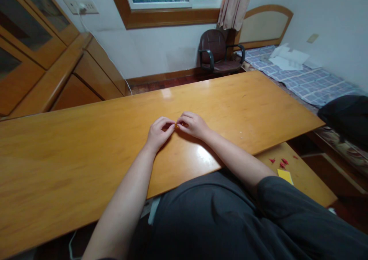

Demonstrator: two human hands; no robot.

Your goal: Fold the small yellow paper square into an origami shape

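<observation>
My left hand (161,132) and my right hand (194,125) meet fingertip to fingertip above the middle of the wooden table (86,152). Pinched between them is a small orange-yellow piece (176,126), mostly covered by my fingers. Its exact kind is too small to make out. Thumb and index finger are closed on it from both sides. Both forearms reach in over the near edge of the table.
On a lower wooden surface (304,175) at right lie several small red folded pieces (282,164) and a yellow paper sheet (285,175). Beyond the table stand an armchair (214,53) and a bed (304,79) with a black bag (346,118). A wooden cabinet (69,72) is at left.
</observation>
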